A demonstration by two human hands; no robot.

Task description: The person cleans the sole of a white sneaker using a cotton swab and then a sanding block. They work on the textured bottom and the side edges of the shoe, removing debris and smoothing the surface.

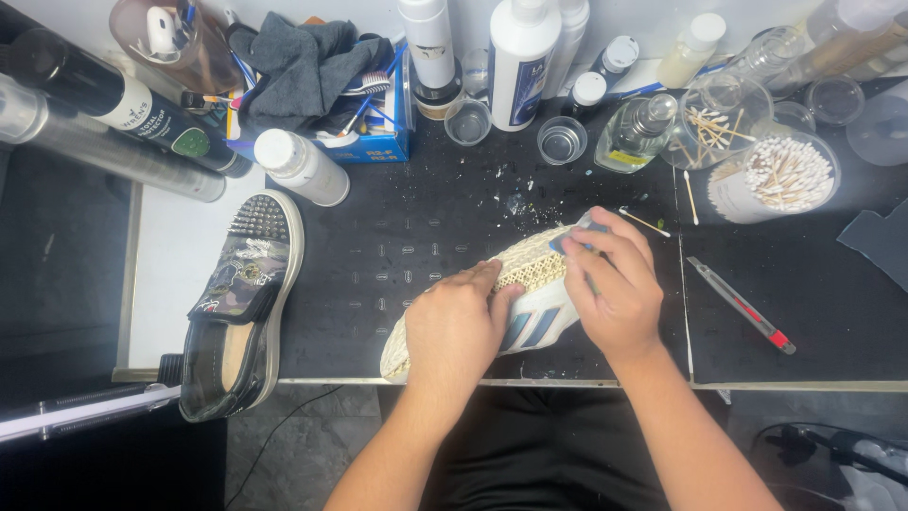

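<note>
Sneaker: you are working on a white sneaker [530, 303] with blue stripes, lying on its side on the black work mat [397, 237], its lattice sole turned up, near the front edge of the bench.
Left hand: your left hand [454, 326] is pressing down on the middle of the sneaker, fingers curled over the sole edge and clamped on it, pinning it to the mat.
Right hand: your right hand [610, 284] is lying over the end of the sneaker nearest the swabs, fingers closed on a small blue-grey tool [579, 232] at the sole; you cannot tell what kind of tool it is, as the fingers are hiding most of it.
Just beside: a loose cotton swab [645, 222] is lying on the mat close by your right fingers, and white crumbs are scattered above the sneaker.
Right of you: a red-and-grey utility knife [742, 305] is lying slantwise, apart from your hand.
Farther back: a cup of cotton swabs [785, 175] and a white bottle [520, 57] are standing along the wall.
Left of you: a studded patterned slip-on shoe [241, 298] is resting well apart from the sneaker.
</note>
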